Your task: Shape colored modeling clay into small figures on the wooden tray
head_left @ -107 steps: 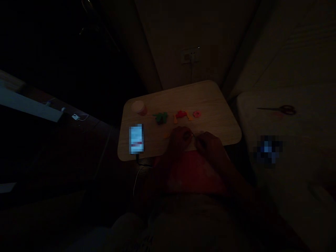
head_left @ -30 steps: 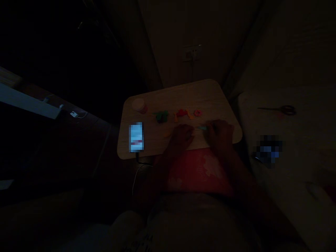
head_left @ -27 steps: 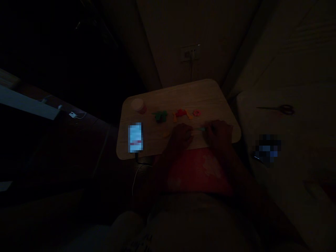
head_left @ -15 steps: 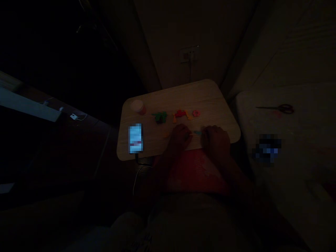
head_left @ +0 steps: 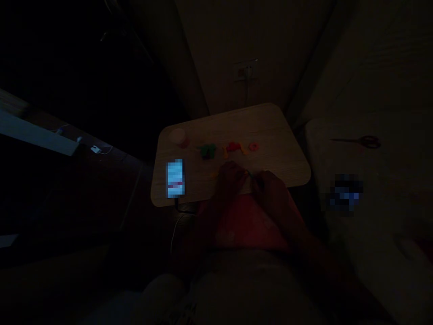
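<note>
Pinching a thin greenish tool (head_left: pixel 251 174) in my right hand (head_left: pixel 269 186), I have its tip right by a small orange piece (head_left: pixel 246 172), near the close edge of the table (head_left: pixel 270 124). My left hand (head_left: pixel 230 178) curls beside that piece; it's too dark to tell whether it grips. Beyond lie a red piece (head_left: pixel 233 146), a pink ring (head_left: pixel 253 146) and a green clump (head_left: pixel 208 151).

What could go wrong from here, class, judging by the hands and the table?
In this dim light, the right hand could slip with the green tool and jab the left hand, which is close by. A cable runs from the phone over the edge of the table; a snag might drag the phone off.
</note>
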A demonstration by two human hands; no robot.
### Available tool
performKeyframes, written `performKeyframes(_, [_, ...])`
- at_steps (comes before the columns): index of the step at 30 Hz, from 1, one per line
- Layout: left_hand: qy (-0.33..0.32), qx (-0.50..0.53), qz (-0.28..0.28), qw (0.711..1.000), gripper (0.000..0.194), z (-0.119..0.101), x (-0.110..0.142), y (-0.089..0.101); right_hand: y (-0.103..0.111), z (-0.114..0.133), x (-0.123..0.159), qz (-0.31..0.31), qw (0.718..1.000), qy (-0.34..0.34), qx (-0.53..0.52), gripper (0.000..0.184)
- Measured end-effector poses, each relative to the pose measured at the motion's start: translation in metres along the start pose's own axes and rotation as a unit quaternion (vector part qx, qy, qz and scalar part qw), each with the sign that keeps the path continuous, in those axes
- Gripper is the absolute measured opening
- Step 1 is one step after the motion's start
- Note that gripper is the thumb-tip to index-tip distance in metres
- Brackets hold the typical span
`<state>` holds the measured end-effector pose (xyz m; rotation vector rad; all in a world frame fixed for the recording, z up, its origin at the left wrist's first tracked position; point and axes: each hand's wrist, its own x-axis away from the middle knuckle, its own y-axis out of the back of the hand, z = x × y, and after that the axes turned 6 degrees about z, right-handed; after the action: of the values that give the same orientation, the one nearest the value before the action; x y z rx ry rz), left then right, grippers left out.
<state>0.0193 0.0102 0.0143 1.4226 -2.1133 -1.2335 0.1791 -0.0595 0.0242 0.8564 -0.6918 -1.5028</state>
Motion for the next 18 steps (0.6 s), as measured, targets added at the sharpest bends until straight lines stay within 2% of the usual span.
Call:
performKeyframes(10, [-0.010,0.029,0.008,1.000,0.007,0.003,-0.003,-0.002,0.000,-0.005,-0.003,-0.008,0.995,0.052,-0.090,0.018])
performKeyframes(18, [-0.010,0.039,0.004,0.999,0.005,0.002,-0.002,-0.002,0.001,-0.012,-0.006,0.019,0.989,0.074,-0.129,0.017])
